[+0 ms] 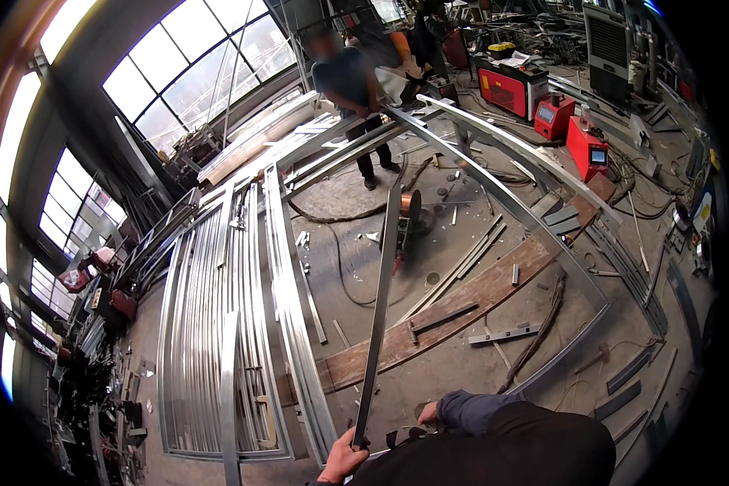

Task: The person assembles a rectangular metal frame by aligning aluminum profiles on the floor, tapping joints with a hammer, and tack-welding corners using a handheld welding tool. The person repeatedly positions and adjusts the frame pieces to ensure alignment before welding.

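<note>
My left hand [345, 458], low in the middle, is closed round the near end of a long grey metal bar [378, 316]. The bar slants up and away from me, its far end standing out against the floor near a copper-coloured wire spool [411, 204]. To the right, close to my body, my right hand [428, 413] is curled beside a small dark thing; what its fingers hold is partly hidden. A large metal frame [575, 271] stretches out in front of me. Left of my left hand, a panel of many parallel metal bars [219, 324] lies on supports.
Across the frame stands another person [347, 85]. A rusty brown plank [454, 324] and a spirit level [504, 335] lie ahead. Cables [547, 332] and metal offcuts [620, 394] cover the floor on the right. Red machines [585, 147] stand at the far right.
</note>
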`<state>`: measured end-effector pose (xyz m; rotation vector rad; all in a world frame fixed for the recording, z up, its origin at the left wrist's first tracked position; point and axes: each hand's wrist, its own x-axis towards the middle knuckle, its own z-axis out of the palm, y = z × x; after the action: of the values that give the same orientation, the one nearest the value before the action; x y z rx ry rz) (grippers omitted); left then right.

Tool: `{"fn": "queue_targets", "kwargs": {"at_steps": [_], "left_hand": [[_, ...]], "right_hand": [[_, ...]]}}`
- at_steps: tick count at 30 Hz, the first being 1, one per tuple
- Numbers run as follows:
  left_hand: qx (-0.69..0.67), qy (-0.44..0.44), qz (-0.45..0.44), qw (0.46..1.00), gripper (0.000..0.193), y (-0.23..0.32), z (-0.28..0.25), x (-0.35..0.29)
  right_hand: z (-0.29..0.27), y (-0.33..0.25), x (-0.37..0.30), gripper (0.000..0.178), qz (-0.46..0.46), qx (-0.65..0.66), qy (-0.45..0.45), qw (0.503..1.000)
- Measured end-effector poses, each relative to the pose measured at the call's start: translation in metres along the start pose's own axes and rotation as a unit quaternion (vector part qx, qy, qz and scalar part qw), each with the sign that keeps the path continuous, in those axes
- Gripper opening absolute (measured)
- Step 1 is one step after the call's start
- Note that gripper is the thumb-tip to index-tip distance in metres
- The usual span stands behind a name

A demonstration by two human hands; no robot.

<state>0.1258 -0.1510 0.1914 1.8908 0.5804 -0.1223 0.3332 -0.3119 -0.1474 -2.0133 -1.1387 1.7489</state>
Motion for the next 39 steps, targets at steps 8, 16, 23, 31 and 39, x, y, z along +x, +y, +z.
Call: {"fn": "queue_targets", "kwargs": {"at_steps": [8, 16, 23, 31, 39], "left_hand": [[-0.092, 0.003, 0.000, 0.996, 0.035, -0.046, 0.006, -0.032], [-0.145, -0.003, -0.106, 0.984, 0.036, -0.064, 0.021, -0.066], [-0.049, -0.077, -0.150, 0.985, 0.041, -0.125, 0.035, -0.045], [-0.038, -0.063, -0.091, 0.993, 0.037, -0.075, 0.046, -0.043], [-0.056, -0.159, -0.116, 0.979, 0.033, -0.078, 0.044, -0.014]], "right_hand": [[-0.039, 0.068, -0.085, 0.049, 0.123, 0.239, 0.142, 0.953], [0.021, 0.048, -0.428, 0.059, -0.008, 0.404, 0.015, 0.915], [0.016, 0.071, -0.345, 0.041, -0.053, 0.788, 0.103, 0.605], [0.011, 0.121, -0.411, 0.037, -0.230, 0.793, 0.263, 0.498], [0.062, -0.002, -0.565, 0.089, -0.364, 0.642, 0.377, 0.559]]}}
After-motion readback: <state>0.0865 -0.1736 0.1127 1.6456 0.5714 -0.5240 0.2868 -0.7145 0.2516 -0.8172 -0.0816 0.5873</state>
